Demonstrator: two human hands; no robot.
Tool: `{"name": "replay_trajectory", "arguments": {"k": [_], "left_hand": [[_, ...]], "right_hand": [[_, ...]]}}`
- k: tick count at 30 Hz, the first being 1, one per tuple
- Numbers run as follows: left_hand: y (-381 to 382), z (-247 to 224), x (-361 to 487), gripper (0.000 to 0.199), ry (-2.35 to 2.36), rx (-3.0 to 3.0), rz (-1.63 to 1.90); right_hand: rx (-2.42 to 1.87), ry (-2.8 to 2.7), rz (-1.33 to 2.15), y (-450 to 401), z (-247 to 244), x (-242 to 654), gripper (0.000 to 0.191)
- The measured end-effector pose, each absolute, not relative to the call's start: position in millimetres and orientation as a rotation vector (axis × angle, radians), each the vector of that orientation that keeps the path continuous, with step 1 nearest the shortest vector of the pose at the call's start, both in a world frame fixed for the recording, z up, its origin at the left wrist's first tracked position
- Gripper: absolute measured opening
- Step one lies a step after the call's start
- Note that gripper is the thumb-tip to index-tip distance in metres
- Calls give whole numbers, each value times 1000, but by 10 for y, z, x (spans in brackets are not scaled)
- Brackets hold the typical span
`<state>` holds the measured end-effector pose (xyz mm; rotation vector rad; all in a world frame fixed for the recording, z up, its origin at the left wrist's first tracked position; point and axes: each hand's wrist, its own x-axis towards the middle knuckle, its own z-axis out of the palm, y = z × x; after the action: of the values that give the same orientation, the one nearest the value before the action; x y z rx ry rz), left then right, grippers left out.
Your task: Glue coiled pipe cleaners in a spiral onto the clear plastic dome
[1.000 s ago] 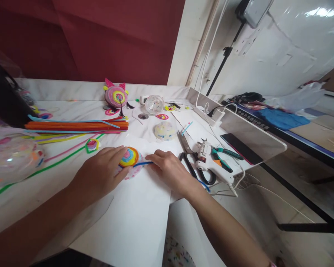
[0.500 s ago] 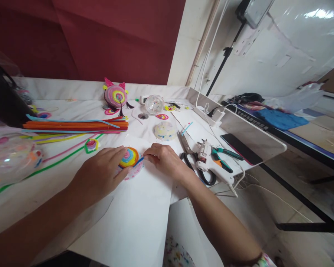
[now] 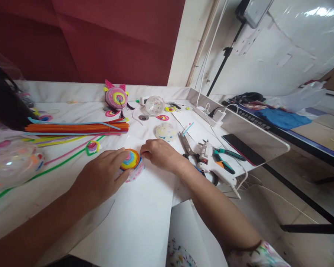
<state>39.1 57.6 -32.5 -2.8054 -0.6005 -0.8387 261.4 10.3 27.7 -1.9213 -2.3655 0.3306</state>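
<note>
My left hand [image 3: 101, 174] is closed around a small clear speckled dome [image 3: 136, 172] on the white paper, its fingers and thumb gripping the left side. Coiled pipe cleaners [image 3: 130, 158] in pink, blue, yellow and orange rings cover the top of the dome. At the coil's right edge, my right hand [image 3: 160, 154] has its thumb and index finger pinched on a blue pipe cleaner [image 3: 141, 161]. That strand lies against the orange outer ring. Most of it is hidden behind the fingers.
Orange pipe cleaners [image 3: 69, 128] lie bundled at the left, near a clear speckled ball [image 3: 13, 163]. A decorated pink ball [image 3: 117, 97] stands at the back. Scissors [image 3: 187, 144], a white glue gun [image 3: 207, 155], pliers [image 3: 231, 154] and a phone [image 3: 242, 148] lie to the right.
My right hand has moved slightly up and left, closer to the dome, and less of the blue strand shows. It now follows the coil's right edge. The left hand keeps its grip.
</note>
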Motion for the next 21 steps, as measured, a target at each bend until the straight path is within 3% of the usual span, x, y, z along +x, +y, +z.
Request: {"name": "replay_trajectory", "arguments": {"k": [21], "left_hand": [[587, -296, 402, 26, -567, -2848, -821]], "right_hand": [[-1746, -2525, 390, 366, 405, 2660, 20]]}}
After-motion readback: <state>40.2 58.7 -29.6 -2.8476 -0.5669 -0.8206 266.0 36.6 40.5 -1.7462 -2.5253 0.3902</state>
